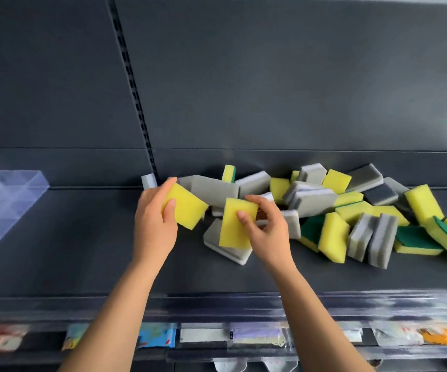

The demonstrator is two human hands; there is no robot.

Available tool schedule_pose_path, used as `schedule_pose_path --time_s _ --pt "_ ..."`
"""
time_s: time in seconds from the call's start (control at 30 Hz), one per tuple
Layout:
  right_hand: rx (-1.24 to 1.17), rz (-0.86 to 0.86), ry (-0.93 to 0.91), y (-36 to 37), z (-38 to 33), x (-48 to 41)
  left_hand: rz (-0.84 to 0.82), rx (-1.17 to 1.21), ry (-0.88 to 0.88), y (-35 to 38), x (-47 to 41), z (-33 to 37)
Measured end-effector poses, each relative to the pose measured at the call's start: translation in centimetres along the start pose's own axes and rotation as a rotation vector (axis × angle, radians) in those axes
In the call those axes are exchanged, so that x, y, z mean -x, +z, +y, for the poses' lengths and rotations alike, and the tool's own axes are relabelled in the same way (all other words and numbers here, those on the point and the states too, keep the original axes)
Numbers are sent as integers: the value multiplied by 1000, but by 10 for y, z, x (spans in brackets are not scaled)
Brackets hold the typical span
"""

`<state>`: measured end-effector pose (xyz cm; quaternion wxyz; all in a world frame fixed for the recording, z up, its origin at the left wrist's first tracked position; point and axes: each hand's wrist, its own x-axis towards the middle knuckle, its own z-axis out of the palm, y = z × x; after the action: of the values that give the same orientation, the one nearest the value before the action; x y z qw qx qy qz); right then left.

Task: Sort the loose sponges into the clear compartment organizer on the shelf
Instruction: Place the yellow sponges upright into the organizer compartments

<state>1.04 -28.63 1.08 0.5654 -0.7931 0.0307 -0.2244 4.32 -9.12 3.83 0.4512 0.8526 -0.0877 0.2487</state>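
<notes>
My left hand (154,224) grips a yellow sponge (187,206) just above the dark shelf. My right hand (266,229) pinches a second yellow sponge (234,224), held upright over a grey sponge (227,248) lying flat. To the right sprawls a loose pile of sponges (351,210), several yellow-and-green and several grey-and-white. The clear compartment organizer (10,200) stands at the far left of the shelf, partly cut off by the frame edge.
The dark shelf surface (82,251) lies open between the organizer and my hands. A slotted upright rail (136,98) runs up the back panel. A clear strip (244,304) lines the shelf's front edge, with packaged goods (158,338) on the level below.
</notes>
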Motion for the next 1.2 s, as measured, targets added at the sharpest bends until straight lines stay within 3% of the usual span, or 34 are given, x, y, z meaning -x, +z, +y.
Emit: schedule_pose_path --time_s 0.2,0.27,0.83,1.2 --pt "-51 -52 -41 52 -19 10 -16 -6 -189 -56 21 -33" --pt "-69 -117 -59 92 -37 22 64 -14 -237 -94 30 -55" --pt "-139 -303 -156 319 -132 108 150 -86 -276 -308 52 -178" --pt "-152 -383 -161 440 -174 116 184 -127 -332 -404 30 -248"
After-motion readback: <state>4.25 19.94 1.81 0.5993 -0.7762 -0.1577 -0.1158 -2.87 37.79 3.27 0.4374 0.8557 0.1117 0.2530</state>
